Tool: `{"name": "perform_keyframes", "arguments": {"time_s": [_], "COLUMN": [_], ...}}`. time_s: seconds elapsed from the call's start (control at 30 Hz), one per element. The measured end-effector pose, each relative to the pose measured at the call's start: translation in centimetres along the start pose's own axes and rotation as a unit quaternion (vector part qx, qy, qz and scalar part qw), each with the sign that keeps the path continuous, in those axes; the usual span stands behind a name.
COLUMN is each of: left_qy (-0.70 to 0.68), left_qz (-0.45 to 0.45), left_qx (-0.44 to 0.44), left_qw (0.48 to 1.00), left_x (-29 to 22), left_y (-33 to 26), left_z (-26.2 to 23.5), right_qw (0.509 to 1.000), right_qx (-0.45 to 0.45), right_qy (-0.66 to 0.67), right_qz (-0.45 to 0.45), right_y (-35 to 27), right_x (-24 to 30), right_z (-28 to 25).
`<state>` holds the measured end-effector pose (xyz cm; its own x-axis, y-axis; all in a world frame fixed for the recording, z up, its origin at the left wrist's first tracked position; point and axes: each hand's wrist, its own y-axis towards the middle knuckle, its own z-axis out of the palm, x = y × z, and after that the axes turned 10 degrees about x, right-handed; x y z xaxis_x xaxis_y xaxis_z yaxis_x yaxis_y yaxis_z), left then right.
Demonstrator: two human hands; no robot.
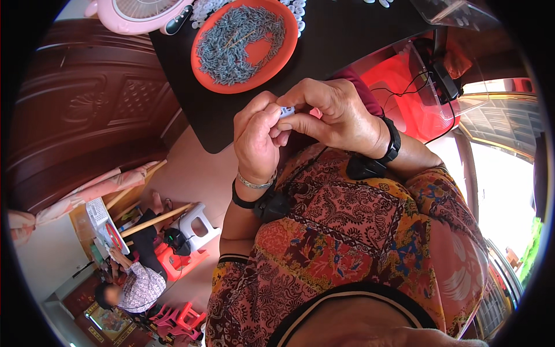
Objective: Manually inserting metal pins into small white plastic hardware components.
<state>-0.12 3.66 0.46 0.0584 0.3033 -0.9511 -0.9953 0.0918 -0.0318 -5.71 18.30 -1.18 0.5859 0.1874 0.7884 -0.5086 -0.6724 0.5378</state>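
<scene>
Between my two hands is a small white plastic piece (285, 111) with dark slots or holes in it. My left hand (257, 132) pinches its left end between thumb and curled fingers. On the other side, my right hand (329, 113) grips it with thumb and forefinger. Part of the piece is hidden by the fingertips, so its full shape does not show. Just beyond my hands, an orange-red oval plate (243, 88) stands on the black table (329, 55). Many small grey screw-like pieces (228, 61) lie heaped in it, with a thin tan stick on top.
White round plastic pieces (299, 8) lie behind the plate. A pink fan (141, 14) stands at the far left. To the right are a red tub (387, 78) and black cables (407, 89). At lower left another person (139, 286) works near stools (198, 225).
</scene>
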Motion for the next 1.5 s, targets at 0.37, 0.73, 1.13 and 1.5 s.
{"name": "perform_keyframes", "arguments": {"time_s": [0.37, 0.73, 1.13, 1.5], "left_qy": [0.019, 0.182, 0.248, 0.135], "left_qz": [0.030, 0.045, 0.058, 0.056], "left_qx": [-0.004, 0.000, 0.034, 0.019], "left_qw": [0.999, 0.982, 0.966, 0.989], "left_x": [0.2, 0.2, -0.1, 1.0], "left_y": [-0.3, -0.1, -0.3, -0.2], "left_z": [0.0, -0.6, -1.4, -1.2], "right_qw": [0.997, 0.990, 0.939, 0.946], "right_qx": [-0.002, -0.005, 0.033, -0.004], "right_qy": [0.059, 0.102, 0.240, 0.273], "right_qz": [0.054, 0.100, 0.244, 0.176], "right_y": [0.3, 0.4, 0.4, 0.8], "right_x": [0.3, 0.8, 1.2, 1.0], "right_z": [-0.3, -0.5, -0.6, -0.1]}}
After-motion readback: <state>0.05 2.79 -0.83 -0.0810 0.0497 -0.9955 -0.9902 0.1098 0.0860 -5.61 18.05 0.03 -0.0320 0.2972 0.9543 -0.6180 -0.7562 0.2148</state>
